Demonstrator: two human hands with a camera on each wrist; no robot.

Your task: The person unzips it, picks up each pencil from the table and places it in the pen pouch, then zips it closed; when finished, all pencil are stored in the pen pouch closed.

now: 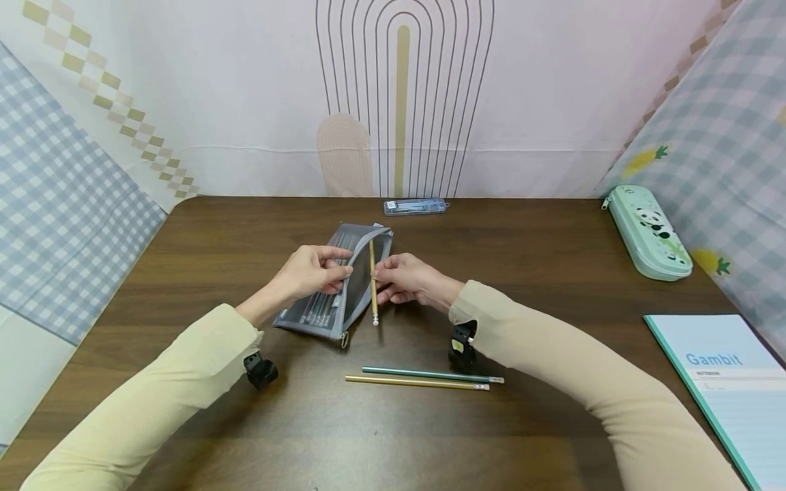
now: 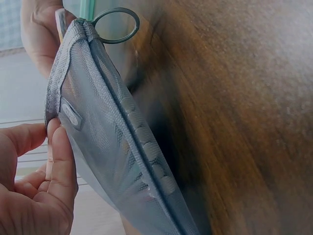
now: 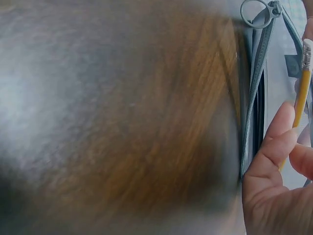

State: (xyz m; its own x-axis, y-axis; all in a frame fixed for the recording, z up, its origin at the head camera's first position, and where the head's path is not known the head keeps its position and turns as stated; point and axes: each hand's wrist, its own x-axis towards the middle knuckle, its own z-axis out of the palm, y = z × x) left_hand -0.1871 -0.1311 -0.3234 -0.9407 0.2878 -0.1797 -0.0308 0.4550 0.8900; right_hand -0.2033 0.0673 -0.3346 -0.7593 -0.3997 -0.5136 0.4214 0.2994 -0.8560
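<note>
A grey mesh pencil case (image 1: 319,310) with its zipper undone lies on the table, several pencils showing through its side. My left hand (image 1: 316,271) pinches one edge of the opening between thumb and fingers, which holds the mouth apart. At the other side of the mouth, my right hand (image 1: 408,278) pinches a yellow pencil (image 1: 374,293) with a white eraser end pointing toward me. The pencil's far end reaches into the opening. In the right wrist view the thumb and fingers grip the yellow pencil (image 3: 303,93) beside the zipper's ring pull (image 3: 255,13).
Nearer me lie a green pencil (image 1: 430,374) and a gold pencil (image 1: 411,382), side by side. A small blue clear case (image 1: 416,206) sits at the back edge. On the right are a mint panda case (image 1: 651,232) and a Gambit notebook (image 1: 724,382).
</note>
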